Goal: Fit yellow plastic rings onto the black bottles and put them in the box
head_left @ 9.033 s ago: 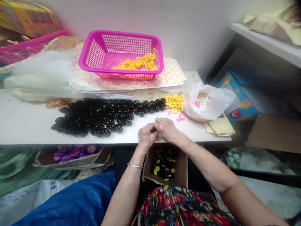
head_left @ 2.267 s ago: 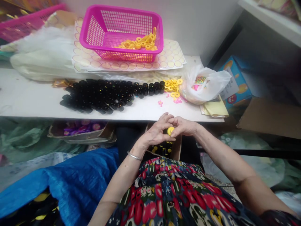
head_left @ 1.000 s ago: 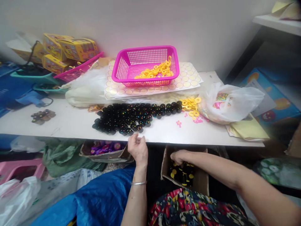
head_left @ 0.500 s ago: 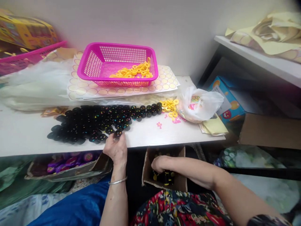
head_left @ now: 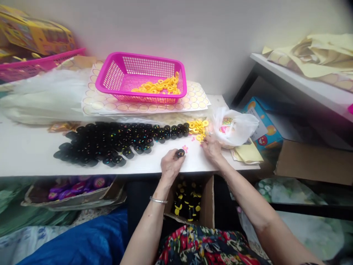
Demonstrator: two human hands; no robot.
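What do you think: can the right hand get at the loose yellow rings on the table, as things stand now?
Probably yes: the right hand is at the near edge of the loose yellow rings, with nothing visible between; the white plastic bag sits to their right.

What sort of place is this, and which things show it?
Probably a small workshop for hand work: black pieces crowd the white table, yellow rings lie in a pink basket, and a cardboard box below holds black-and-yellow pieces.
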